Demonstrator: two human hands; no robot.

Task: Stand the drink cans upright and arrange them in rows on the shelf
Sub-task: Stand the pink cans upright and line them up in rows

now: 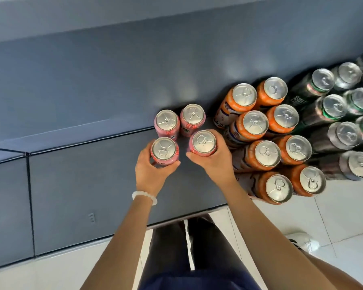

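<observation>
Seen from above, the grey shelf [92, 164] carries upright cans. My left hand [153, 170] grips a pink can [164, 149] at the front left of a small pink group. My right hand [214, 162] grips another pink can [203, 142] beside it. Two more pink cans [167, 122] [193, 114] stand just behind them. To the right, several orange cans [255, 122] stand in two rows. Further right, several dark green cans [334, 106] stand in rows.
The shelf's back wall [134, 70] rises behind the cans. A seam [28, 185] splits the shelf top on the left. White floor tiles [333, 216], my legs and a shoe [304, 241] lie below the front edge.
</observation>
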